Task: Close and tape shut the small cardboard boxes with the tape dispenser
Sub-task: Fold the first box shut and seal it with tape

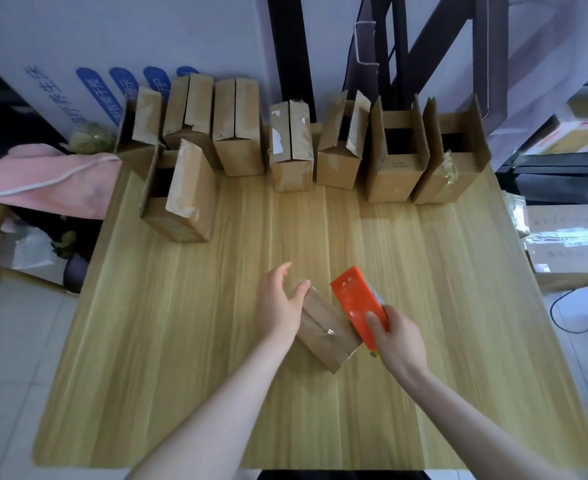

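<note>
A small cardboard box (325, 332) lies closed on the wooden table (181, 375) near its middle, with clear tape along its top seam. My left hand (278, 303) rests at the box's left end, fingers spread, thumb touching its far edge. My right hand (398, 339) grips an orange tape dispenser (358, 303), held just right of the box and tilted over its right edge. Several more small cardboard boxes (289, 150) stand in a row along the table's far edge, some with open flaps (398, 147), some with flaps folded shut.
One open box (178, 195) stands forward of the row at the left. A pink cloth (43, 178) lies over things left of the table. Larger cartons (569, 244) and shelving sit to the right. A dark metal frame (403, 46) rises behind the row.
</note>
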Action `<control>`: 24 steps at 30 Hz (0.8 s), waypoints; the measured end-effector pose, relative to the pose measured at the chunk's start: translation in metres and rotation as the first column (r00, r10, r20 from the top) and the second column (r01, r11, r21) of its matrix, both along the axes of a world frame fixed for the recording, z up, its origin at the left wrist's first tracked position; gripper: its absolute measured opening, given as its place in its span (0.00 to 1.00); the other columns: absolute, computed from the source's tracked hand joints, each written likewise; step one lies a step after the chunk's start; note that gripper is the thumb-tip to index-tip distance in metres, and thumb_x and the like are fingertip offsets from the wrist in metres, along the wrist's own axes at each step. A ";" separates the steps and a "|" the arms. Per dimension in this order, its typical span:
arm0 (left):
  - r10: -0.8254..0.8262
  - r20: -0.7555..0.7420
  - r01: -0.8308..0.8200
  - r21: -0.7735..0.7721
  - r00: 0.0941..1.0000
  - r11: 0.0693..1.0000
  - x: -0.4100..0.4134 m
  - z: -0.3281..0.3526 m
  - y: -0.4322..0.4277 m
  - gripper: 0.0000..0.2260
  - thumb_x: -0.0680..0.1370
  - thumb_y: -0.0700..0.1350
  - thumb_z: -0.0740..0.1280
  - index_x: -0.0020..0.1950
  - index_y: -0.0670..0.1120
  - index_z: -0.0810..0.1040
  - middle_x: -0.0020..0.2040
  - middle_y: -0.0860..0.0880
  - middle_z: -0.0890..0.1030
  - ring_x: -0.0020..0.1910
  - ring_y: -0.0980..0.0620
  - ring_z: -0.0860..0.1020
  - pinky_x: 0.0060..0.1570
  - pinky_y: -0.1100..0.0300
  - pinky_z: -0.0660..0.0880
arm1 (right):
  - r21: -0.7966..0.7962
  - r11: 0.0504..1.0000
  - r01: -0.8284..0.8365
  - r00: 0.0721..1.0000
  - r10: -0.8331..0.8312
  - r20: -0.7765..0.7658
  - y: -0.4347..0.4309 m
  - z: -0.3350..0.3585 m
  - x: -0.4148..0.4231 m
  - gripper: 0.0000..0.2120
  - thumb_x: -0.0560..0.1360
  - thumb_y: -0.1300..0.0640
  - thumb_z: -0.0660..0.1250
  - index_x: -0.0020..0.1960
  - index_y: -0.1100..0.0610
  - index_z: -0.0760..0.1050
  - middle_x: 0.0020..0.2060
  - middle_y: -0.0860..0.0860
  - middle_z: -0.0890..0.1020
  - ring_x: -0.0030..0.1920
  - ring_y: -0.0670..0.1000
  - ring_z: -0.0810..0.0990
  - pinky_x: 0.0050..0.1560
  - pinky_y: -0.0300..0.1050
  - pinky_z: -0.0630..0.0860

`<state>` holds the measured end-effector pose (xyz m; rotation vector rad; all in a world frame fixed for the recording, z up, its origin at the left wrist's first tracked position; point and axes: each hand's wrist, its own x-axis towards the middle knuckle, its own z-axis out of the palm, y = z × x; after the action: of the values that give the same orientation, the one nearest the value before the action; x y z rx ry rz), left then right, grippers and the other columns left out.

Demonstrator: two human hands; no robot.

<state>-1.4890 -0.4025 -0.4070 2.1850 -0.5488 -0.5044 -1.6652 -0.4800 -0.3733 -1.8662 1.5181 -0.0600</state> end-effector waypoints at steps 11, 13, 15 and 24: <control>-0.378 0.098 0.330 0.322 0.921 0.887 0.035 0.007 -0.012 0.09 0.75 0.58 0.68 0.42 0.54 0.82 0.43 0.57 0.80 0.47 0.56 0.77 0.40 0.59 0.72 | -0.206 0.976 0.075 0.952 -0.008 0.307 -0.008 0.037 0.015 0.13 0.77 0.48 0.61 0.52 0.57 0.74 0.36 0.49 0.80 0.36 0.54 0.78 0.34 0.48 0.70; -0.306 -0.007 0.295 0.287 0.952 0.911 0.033 0.000 -0.010 0.09 0.75 0.56 0.67 0.39 0.53 0.79 0.40 0.56 0.80 0.41 0.55 0.78 0.38 0.59 0.73 | -0.133 0.989 0.068 0.920 -0.011 0.391 -0.003 0.038 0.023 0.15 0.75 0.46 0.60 0.50 0.56 0.76 0.35 0.47 0.79 0.36 0.51 0.78 0.35 0.48 0.72; -0.250 -0.171 0.281 0.193 0.953 0.940 0.031 -0.011 -0.009 0.10 0.77 0.51 0.65 0.37 0.52 0.76 0.36 0.55 0.79 0.39 0.53 0.77 0.39 0.58 0.71 | -0.080 0.996 0.047 0.913 -0.010 0.408 0.002 0.033 0.030 0.14 0.75 0.46 0.61 0.47 0.57 0.75 0.34 0.47 0.78 0.34 0.50 0.76 0.35 0.50 0.72; -0.195 -0.654 0.191 -0.079 0.731 0.978 0.007 -0.019 -0.013 0.22 0.82 0.61 0.51 0.60 0.51 0.78 0.61 0.52 0.78 0.61 0.53 0.74 0.62 0.57 0.69 | -0.065 0.998 0.010 0.896 0.020 0.443 0.005 0.018 0.038 0.16 0.75 0.47 0.59 0.44 0.61 0.70 0.32 0.49 0.74 0.30 0.46 0.69 0.32 0.47 0.68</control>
<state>-1.4823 -0.4157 -0.4257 1.7701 -0.3740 -1.3243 -1.6271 -0.4745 -0.3549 -1.7534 1.2018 -0.5072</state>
